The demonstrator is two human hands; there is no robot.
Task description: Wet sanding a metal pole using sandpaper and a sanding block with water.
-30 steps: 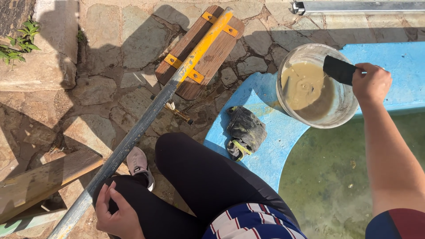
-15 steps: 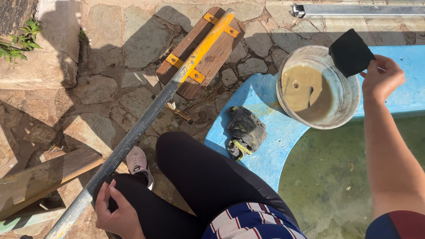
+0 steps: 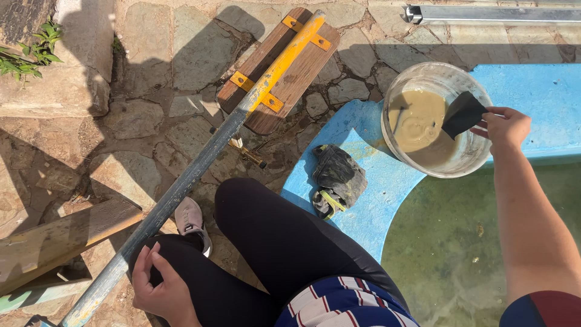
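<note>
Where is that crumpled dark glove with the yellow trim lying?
The crumpled dark glove with yellow trim lies mid-frame on the blue painted pool edge, left of the round plastic bucket of beige paste, just beyond the person's black-trousered knee.

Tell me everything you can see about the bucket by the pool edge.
The bucket is round, open-topped and looks like pale translucent plastic, smeared with dried residue on rim and wall. It stands upright on the blue pool edge, partly filled with a tan, creamy liquid. The right hand holds a flat dark scraper over its opening, angled down toward the liquid. A crumpled dark glove lies to its lower left, apart from it.
</note>
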